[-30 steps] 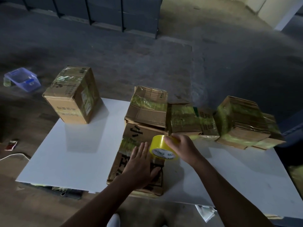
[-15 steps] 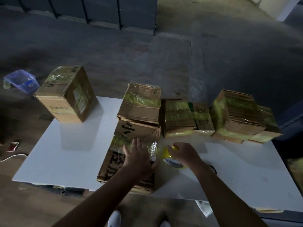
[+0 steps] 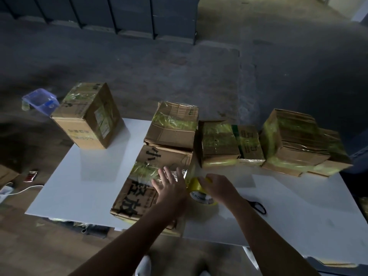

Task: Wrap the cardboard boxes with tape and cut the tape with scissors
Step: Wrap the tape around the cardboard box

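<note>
Tape roll (image 3: 201,193) has dropped beside the box (image 3: 153,182), gripped by the right hand (image 3: 218,187); left hand (image 3: 172,188) presses flat, open. Cutting comes soon.

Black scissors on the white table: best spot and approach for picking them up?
Take the black scissors by the looped handles, coming from above on the far-right side. They lie flat on the white table, handles pointing away from the right hand, whose forearm hides the blades. That hand holds the yellow tape roll, so it must free up first.
</note>
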The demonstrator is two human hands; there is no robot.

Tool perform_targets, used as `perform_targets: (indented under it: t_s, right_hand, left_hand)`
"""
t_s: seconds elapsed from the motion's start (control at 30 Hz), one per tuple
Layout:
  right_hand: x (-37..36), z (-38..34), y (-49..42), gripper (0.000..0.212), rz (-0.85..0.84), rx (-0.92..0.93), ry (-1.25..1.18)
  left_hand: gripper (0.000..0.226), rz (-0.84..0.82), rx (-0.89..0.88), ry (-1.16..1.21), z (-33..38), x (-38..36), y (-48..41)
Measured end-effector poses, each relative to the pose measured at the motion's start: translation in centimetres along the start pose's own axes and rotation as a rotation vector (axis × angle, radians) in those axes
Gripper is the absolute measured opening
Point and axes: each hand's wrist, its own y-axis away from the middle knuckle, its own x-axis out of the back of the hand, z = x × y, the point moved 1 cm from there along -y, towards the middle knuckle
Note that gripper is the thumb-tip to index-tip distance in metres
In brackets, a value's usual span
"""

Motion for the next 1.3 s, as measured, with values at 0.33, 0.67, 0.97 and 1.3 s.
perform_targets:
  t_s: [0.33,0.67,0.97,1.3]
  right_hand:
    - [3.2,-8.5,-0.2,0.037,0.035,0.282,-0.263]
    - [2.6,-13.2,-0.5,0.030,0.000,0.328,-0.436]
    - [-0.5,-16.2,-1.1,0.052,0.035,0.360,-0.304]
    - [-3.1,-17.8,-1.7,0.042,0.037,0.285,-0.242]
  left_hand:
    - [0.072,0.099,-0.106,0.654,-7.1,4.5,1.6]
    - [0.053,0.166,-0.129,1.201,-11.7,4.9,2.7]
    - [0.077,0.426,-0.284,0.469,-14.3,4.4,2.5]
    - [0.058,0.331,-0.245,0.121,-17.7,3.4,0.9]
